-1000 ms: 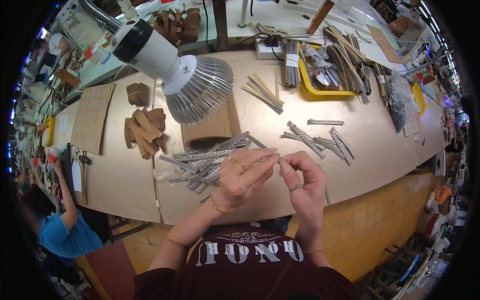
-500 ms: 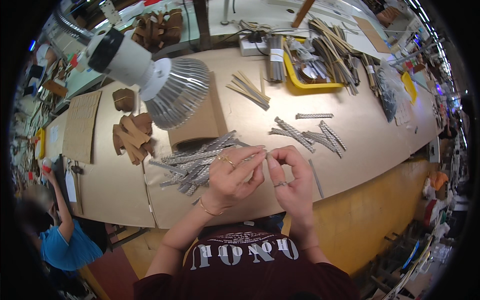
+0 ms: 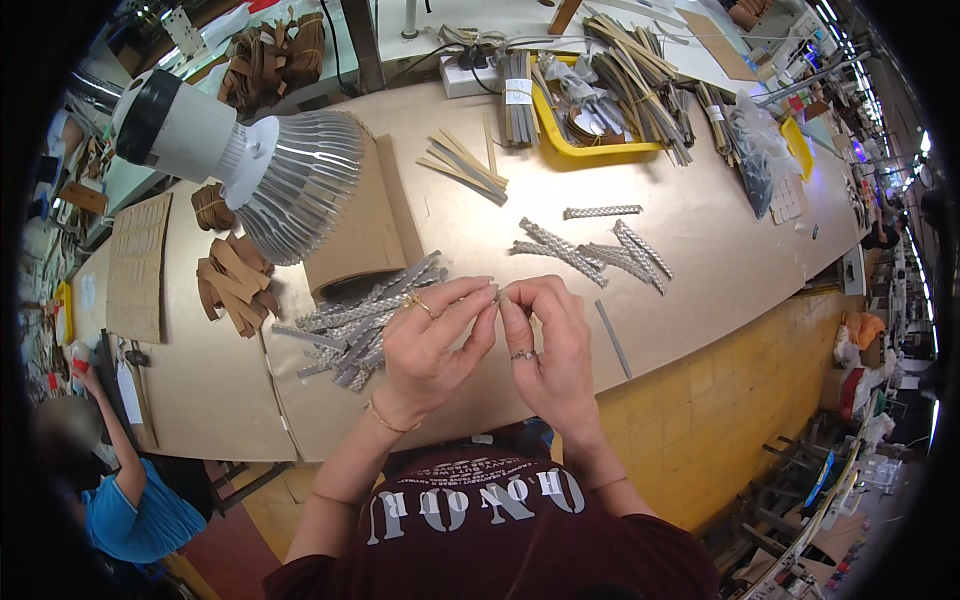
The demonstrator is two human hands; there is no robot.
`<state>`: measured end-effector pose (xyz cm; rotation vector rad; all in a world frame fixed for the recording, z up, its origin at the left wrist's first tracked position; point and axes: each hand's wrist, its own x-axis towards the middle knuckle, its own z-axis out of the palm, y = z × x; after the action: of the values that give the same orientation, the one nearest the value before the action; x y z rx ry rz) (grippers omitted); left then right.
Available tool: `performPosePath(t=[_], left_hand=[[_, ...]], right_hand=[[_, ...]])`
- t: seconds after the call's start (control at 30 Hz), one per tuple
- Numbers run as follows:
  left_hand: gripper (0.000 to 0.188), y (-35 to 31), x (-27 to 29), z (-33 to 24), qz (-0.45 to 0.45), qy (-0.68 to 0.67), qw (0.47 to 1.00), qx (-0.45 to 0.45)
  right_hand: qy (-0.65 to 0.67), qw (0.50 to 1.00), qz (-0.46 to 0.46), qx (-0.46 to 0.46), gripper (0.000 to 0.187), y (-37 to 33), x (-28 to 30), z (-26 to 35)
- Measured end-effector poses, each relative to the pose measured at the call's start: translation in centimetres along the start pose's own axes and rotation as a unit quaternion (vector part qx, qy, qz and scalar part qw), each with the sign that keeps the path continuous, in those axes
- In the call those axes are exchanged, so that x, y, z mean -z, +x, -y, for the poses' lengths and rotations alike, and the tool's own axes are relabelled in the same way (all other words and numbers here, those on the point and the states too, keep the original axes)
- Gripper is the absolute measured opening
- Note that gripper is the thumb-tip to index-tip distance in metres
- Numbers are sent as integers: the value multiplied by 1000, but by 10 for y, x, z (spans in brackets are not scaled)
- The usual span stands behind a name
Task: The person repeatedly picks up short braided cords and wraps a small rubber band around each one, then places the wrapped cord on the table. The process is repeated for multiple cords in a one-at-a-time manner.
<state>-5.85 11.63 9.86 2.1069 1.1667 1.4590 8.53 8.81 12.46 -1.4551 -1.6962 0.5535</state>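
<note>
My left hand (image 3: 428, 335) and my right hand (image 3: 552, 345) meet fingertip to fingertip over the table's near part, both closed in a pinch. Whatever sits between the fingertips is small and mostly hidden; only a pale grey bit shows. Beside and partly behind my left hand lies a heap of grey-silver braided strips (image 3: 350, 325). Beyond my right hand rest several more braided strips (image 3: 562, 252), with one lying crosswise (image 3: 603, 211) behind them. A thin flat grey strip (image 3: 613, 340) lies alone to the right of that hand.
A large lamp (image 3: 295, 185) overhangs the left side, near an open cardboard box (image 3: 350, 240). Brown strips (image 3: 238, 285) lie left. Loose beige and grey strips (image 3: 465, 167) lie farther back, before a yellow tray (image 3: 600, 152). Another person (image 3: 140, 510) is at the lower left.
The whole view has shifted, so the table and its things appear farther left and slightly higher. Both hands keep their fingertips together, with only small finger movement.
</note>
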Motion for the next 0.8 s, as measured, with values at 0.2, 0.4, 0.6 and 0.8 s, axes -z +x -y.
performPosePath(t=[0.2, 0.4, 0.6, 0.8], left_hand=[[23, 1, 0, -1, 9, 45, 999, -26], [20, 1, 2, -2, 10, -28, 999, 37], [18, -1, 5, 0, 12, -119, 986, 112], [14, -1, 4, 7, -4, -145, 978, 147]], right_hand=[[-12, 1000, -6, 6, 8, 0, 1, -1], [-4, 1000, 2, 5, 9, 0, -2, 0], [2, 1000, 5, 14, 8, 3, -4, 0], [9, 1000, 19, 13, 7, 2, -6, -3]])
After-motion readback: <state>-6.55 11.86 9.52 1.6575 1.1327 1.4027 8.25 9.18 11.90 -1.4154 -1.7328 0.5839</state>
